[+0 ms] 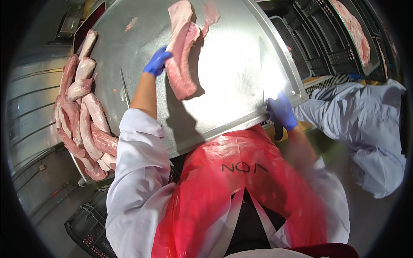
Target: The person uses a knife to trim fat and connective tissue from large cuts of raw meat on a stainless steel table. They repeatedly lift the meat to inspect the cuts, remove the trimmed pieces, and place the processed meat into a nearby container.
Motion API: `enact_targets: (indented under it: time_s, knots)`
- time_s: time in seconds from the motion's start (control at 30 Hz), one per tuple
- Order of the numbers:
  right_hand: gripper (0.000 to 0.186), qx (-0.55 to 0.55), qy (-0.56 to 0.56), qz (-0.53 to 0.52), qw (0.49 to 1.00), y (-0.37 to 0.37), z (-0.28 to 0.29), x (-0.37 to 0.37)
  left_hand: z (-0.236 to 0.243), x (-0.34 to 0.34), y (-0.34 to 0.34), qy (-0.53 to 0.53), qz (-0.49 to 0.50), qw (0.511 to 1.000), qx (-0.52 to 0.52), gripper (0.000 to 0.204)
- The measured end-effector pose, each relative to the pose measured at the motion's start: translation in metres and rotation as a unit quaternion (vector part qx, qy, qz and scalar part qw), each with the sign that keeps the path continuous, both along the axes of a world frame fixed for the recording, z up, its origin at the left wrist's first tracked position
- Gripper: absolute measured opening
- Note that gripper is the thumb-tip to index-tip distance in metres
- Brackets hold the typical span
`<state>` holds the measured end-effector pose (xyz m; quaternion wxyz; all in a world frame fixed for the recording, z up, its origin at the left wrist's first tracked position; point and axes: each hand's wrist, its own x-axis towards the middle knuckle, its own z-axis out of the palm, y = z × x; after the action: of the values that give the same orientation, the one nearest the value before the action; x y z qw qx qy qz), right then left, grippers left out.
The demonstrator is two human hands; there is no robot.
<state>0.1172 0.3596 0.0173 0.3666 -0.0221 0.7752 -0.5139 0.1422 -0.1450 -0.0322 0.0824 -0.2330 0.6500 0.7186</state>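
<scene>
Meat strip (183, 64) on the steel table (232, 77), under my left hand (157, 61).
I see my left hand in a blue glove gripping the long pink strip at its edge. My right hand (282, 112) is closed on a dark handle (278, 131) at the table's near edge. More strips (81, 120) lie piled far left.

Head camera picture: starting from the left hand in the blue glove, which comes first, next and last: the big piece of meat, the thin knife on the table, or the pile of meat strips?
From the left hand:
1. The big piece of meat, touching the hand on its right.
2. The thin knife, lying on the steel table just left of the forearm.
3. The pile of meat strips, along the table's far left edge.
</scene>
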Motion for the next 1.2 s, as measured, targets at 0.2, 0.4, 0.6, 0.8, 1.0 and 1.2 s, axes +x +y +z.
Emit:
enact_targets:
  time_s: [0.2,0.4,0.6,0.8,1.0,1.2]
  knots:
    - [0.087,-0.027,-0.013,0.050,0.998,-0.008,0.000,-0.034,-0.028,0.046,-0.023,-0.112,0.108,0.976,-0.150,0.027]
    - [0.086,-0.054,0.047,0.126,0.989,-0.062,-0.020,-0.079,0.010,0.015,0.021,-0.080,0.167,0.926,-0.329,0.035]
    - [0.077,-0.183,0.054,0.262,0.946,-0.227,-0.039,-0.105,0.012,0.032,0.029,-0.069,0.238,0.908,-0.338,0.028]
    - [0.075,-0.129,-0.008,0.433,0.892,-0.369,-0.044,-0.114,0.016,0.026,0.032,-0.035,0.235,0.867,-0.439,0.026]
    - [0.080,-0.084,-0.121,0.588,0.796,-0.308,-0.008,-0.142,0.011,0.054,0.051,0.052,0.247,0.853,-0.456,0.025]
    - [0.083,-0.100,-0.147,0.617,0.767,-0.346,-0.028,-0.105,0.028,0.070,0.046,0.020,0.259,0.884,-0.388,0.029]
